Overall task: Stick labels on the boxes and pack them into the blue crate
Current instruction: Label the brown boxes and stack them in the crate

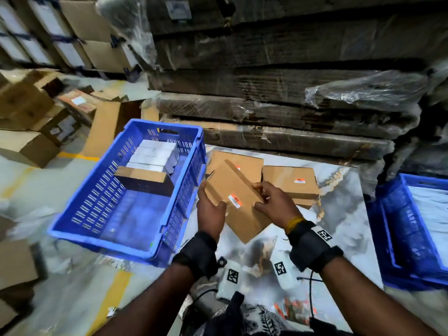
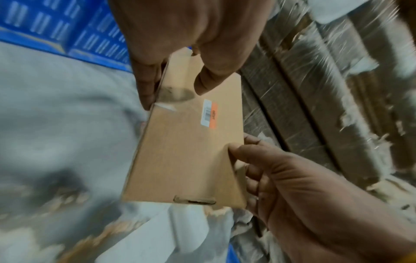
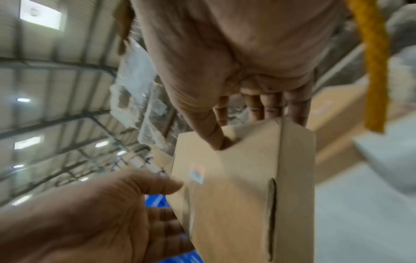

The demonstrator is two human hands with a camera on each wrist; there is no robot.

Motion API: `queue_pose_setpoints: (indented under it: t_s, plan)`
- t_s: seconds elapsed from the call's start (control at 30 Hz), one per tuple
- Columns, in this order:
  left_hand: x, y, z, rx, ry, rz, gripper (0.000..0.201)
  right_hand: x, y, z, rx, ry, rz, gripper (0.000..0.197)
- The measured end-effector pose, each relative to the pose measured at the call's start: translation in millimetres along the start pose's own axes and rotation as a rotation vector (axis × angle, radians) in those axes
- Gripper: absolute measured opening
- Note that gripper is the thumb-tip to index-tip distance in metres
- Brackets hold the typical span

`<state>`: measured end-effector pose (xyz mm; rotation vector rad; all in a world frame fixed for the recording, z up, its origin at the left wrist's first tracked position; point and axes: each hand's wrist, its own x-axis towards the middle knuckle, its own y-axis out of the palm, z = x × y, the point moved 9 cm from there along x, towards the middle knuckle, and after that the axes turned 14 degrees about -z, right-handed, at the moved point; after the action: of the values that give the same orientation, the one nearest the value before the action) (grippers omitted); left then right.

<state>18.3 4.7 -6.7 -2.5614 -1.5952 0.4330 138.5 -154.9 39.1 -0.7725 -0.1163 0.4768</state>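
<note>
I hold a flat brown cardboard box (image 1: 238, 190) tilted above the marble-patterned table (image 1: 339, 219), just right of the blue crate (image 1: 80, 202). An orange-and-white label (image 1: 234, 199) is stuck on its top face. My left hand (image 1: 211, 202) grips its left edge, thumb on top, and my right hand (image 1: 261, 198) grips its right edge. In the left wrist view the label (image 2: 209, 115) shows on the box (image 2: 180, 160) below my left hand (image 2: 175, 89). In the right wrist view my right hand (image 3: 245, 128) pinches the box (image 3: 236, 195). The crate holds white boxes (image 1: 152, 154) and a brown box (image 1: 143, 175).
Two more labelled brown boxes (image 1: 291, 181) (image 1: 249, 160) lie on the table behind the held one. A second blue crate (image 1: 412, 226) stands at the right. Shrink-wrapped flat cardboard stacks (image 1: 291, 105) rise behind the table. Loose cartons (image 1: 26, 117) litter the floor on the left.
</note>
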Motion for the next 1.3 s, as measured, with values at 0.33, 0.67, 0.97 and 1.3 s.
queue_pose_setpoints:
  t_s: [0.33,0.67,0.97,1.3]
  plan:
    - [111.8,-143.6,-2.3,-0.226,-0.05,-0.282,0.062,39.1,67.2,216.0,-0.226,-0.447,0.114,0.055]
    - [141.1,-232.7,-2.9,-0.357,-0.323,-0.39,0.039,59.8,188.0,303.6,-0.379,-0.601,0.214,0.056]
    - [185.5,-231.5,41.0,-0.353,-0.575,-0.288,0.034,80.1,290.0,253.7,-0.529,-0.511,0.313,0.064]
    - [233.5,-213.1,98.0,-0.26,-0.693,-0.136,0.032,105.5,347.5,250.2,-0.586,-0.493,0.346,0.054]
